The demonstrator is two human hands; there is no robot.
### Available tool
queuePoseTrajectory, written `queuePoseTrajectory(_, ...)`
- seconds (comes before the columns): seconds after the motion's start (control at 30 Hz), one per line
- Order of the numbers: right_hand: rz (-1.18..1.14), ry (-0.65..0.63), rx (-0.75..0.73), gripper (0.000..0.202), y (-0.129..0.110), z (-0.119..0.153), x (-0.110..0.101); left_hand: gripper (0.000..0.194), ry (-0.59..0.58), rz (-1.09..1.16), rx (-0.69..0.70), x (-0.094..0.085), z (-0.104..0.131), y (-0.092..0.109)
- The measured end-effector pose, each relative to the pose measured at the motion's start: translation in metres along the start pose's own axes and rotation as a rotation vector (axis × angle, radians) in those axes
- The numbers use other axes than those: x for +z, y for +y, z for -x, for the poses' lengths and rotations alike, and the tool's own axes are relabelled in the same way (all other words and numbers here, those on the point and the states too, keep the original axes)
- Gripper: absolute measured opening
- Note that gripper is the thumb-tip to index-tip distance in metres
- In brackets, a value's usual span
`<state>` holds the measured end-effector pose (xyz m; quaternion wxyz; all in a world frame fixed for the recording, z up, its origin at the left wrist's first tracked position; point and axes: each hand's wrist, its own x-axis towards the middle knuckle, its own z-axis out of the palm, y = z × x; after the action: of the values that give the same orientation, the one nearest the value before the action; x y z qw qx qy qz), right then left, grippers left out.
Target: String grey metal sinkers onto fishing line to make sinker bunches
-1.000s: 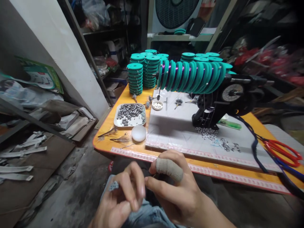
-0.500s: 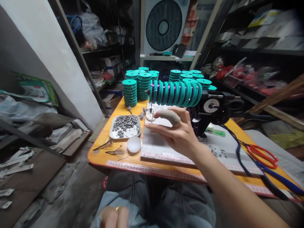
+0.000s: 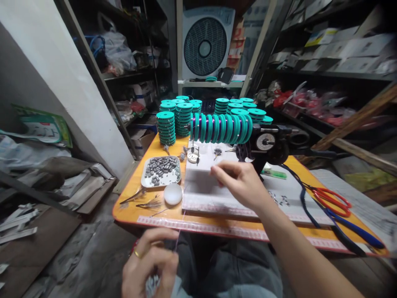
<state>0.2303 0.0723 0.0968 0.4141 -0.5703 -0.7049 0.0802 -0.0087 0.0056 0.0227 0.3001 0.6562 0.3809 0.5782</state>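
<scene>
At lower centre-left, the left hand [image 3: 150,260] is pinching a thin purple line [image 3: 178,239], best kept lightly taut and off the table [image 3: 128,207] edge, while mid-frame the right hand [image 3: 240,182] is curling, its grip unclear.

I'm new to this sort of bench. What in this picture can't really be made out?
All in the head view:
- Pale grey bundle in the left hand: mostly hidden by curled fingers.
- Right hand: blur hides whether its fingertips pinch anything.
- Base of the black machine: partly hidden by the right hand and forearm.
- Pink-and-white printed strip: print too small to read.
- Round whitish dish: contents too small to identify.
</scene>
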Motion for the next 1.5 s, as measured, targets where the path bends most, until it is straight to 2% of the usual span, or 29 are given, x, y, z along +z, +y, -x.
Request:
queuePoseTrajectory(0.07, -0.083, -0.12, 0.032, 0.037, -0.009, 0.031, -0.003, 0.006, 0.082, 0.079, -0.095, 0.011, -0.017, 0.002)
queuePoseTrajectory(0.1, -0.211, -0.208, 0.095, 0.038, -0.013, 0.048, -0.002, 0.01, 0.065, 0.131, -0.182, 0.017, -0.026, 0.003)
queuePoseTrajectory(0.2, -0.431, -0.363, 0.271, 0.038, -0.018, 0.097, 0.008, 0.032, -0.19, 0.394, -0.475, 0.042, -0.046, 0.001)
queuePoseTrajectory(0.27, -0.472, -0.405, 0.323, 0.039, -0.018, 0.123, 0.02, 0.037, -0.359, 0.557, -0.599, 0.058, -0.052, -0.002)
queuePoseTrajectory(0.37, -0.395, -0.326, 0.247, 0.039, -0.016, 0.147, 0.033, 0.03, -0.447, 0.622, -0.648, 0.073, -0.052, -0.007)
queuePoseTrajectory(0.47, -0.278, -0.386, 0.197, 0.034, -0.011, 0.155, 0.028, 0.03, -0.454, 0.577, -0.651, 0.07, -0.044, -0.011)
queuePoseTrajectory(0.53, -0.175, -0.436, 0.179, 0.023, -0.007, 0.155, 0.014, 0.029, -0.452, 0.577, -0.695, 0.058, -0.035, -0.014)
queuePoseTrajectory(0.57, -0.118, -0.413, 0.164, 0.021, -0.005, 0.154, 0.005, 0.03, -0.446, 0.599, -0.743, 0.05, -0.03, -0.015)
queuePoseTrajectory(0.67, -0.029, -0.237, 0.076, 0.02, -0.002, 0.148, -0.018, 0.027, -0.395, 0.733, -0.953, 0.026, -0.011, -0.022)
queuePoseTrajectory(0.73, 0.006, -0.116, -0.001, 0.017, -0.003, 0.142, -0.023, 0.024, -0.352, 0.818, -1.085, 0.013, 0.002, -0.026)
queuePoseTrajectory(0.83, 0.034, -0.023, -0.133, 0.02, -0.009, 0.129, -0.013, 0.023, -0.308, 0.888, -1.196, 0.0, 0.019, -0.031)
queuePoseTrajectory(0.97, 0.034, -0.11, -0.424, 0.032, -0.017, 0.105, 0.016, 0.025, -0.288, 0.898, -1.254, -0.009, 0.034, -0.035)
queuePoseTrajectory(1.07, 0.131, -0.205, -0.678, 0.028, -0.021, 0.089, 0.036, 0.03, -0.292, 0.898, -1.267, -0.014, 0.042, -0.036)
queuePoseTrajectory(1.13, 0.142, -0.257, -0.79, 0.03, -0.024, 0.081, 0.047, 0.034, -0.291, 0.904, -1.253, -0.018, 0.045, -0.037)
queuePoseTrajectory(1.23, 0.096, -0.372, -0.858, 0.032, -0.025, 0.074, 0.056, 0.036, -0.291, 0.907, -1.209, -0.021, 0.047, -0.036)
queuePoseTrajectory(1.33, 0.051, -0.46, -0.836, 0.029, -0.025, 0.064, 0.054, 0.034, -0.25, 0.837, -1.115, -0.019, 0.047, -0.036)
queuePoseTrajectory(1.37, 0.056, -0.429, -0.807, 0.027, -0.025, 0.058, 0.052, 0.032, -0.217, 0.805, -1.075, -0.017, 0.048, -0.037)
queuePoseTrajectory(1.43, 0.14, -0.276, -0.739, 0.022, -0.023, 0.042, 0.047, 0.028, -0.144, 0.768, -0.997, -0.013, 0.052, -0.04)
queuePoseTrajectory(1.5, 0.333, -0.124, -0.716, 0.016, -0.021, 0.023, 0.044, 0.026, -0.103, 0.765, -0.933, -0.01, 0.056, -0.043)
